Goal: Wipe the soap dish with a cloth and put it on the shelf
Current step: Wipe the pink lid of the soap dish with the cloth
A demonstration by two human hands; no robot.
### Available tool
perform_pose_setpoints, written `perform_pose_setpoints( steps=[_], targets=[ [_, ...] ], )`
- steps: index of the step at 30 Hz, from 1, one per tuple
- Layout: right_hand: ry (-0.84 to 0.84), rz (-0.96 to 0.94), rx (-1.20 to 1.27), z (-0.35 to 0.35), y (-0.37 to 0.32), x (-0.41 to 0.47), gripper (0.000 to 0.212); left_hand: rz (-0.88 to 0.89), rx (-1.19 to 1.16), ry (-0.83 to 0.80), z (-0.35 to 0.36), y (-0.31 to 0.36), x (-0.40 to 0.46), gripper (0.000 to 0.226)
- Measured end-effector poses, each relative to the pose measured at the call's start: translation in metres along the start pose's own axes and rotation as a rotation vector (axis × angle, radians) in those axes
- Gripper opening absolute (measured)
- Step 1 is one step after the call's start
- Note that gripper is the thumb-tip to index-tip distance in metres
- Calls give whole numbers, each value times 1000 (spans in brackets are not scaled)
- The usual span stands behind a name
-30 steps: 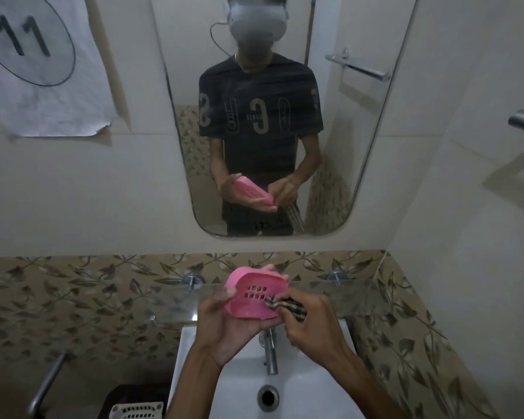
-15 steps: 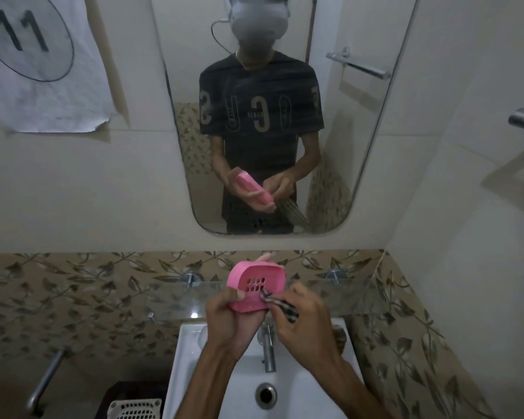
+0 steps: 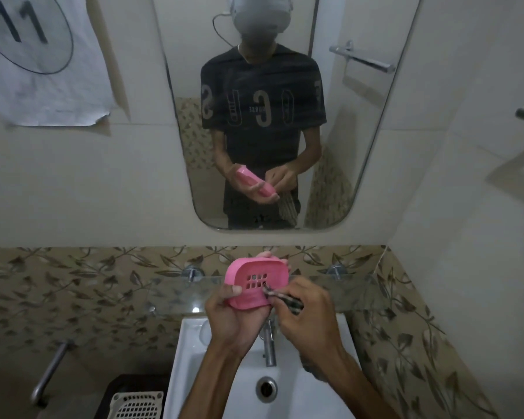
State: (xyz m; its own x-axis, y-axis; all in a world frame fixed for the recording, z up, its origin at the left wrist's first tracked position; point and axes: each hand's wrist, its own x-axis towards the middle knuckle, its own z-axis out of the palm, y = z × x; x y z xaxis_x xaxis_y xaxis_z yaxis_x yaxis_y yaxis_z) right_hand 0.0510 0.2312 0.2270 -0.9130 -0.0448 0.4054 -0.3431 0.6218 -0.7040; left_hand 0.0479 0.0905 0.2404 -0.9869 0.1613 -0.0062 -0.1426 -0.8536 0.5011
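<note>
The left hand (image 3: pixel 233 313) grips the pink soap dish (image 3: pixel 254 282) above the glass shelf (image 3: pixel 176 294), while the right hand (image 3: pixel 306 316) pinches a checked cloth (image 3: pixel 285 299) against its slotted base.

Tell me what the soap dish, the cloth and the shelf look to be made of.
Soap dish: probably moulded plastic, matte pink, with cut drain slots.
Cloth: woven fabric, checked dark and light, bunched softly in the right hand.
Shelf: likely clear glass, since the leaf-patterned tiles show through it and light glints on its edge.
</note>
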Motion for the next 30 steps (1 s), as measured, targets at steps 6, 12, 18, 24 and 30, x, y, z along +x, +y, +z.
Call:
perform_pose_setpoints(
  steps=[6, 12, 18, 24, 30],
  targets=[
    [-56, 29, -53, -3, -3, 0, 9, 28, 27, 13, 0, -4, -3, 98],
    [-8, 16, -107, -6, -4, 0, 7, 39, 45, -20, 2, -5, -2, 101],
    [26, 60, -101, -6, 0, -1, 8, 12, 10, -27, -2, -8, -2, 99],
    [90, 47, -62, -15, -2, 0, 7, -26, -31, -41, -4, -7, -8, 95],
    [122, -123, -40, -7, -20, -6, 24, -32, -92, -51, 4, -11, -11, 93]
  ],
)
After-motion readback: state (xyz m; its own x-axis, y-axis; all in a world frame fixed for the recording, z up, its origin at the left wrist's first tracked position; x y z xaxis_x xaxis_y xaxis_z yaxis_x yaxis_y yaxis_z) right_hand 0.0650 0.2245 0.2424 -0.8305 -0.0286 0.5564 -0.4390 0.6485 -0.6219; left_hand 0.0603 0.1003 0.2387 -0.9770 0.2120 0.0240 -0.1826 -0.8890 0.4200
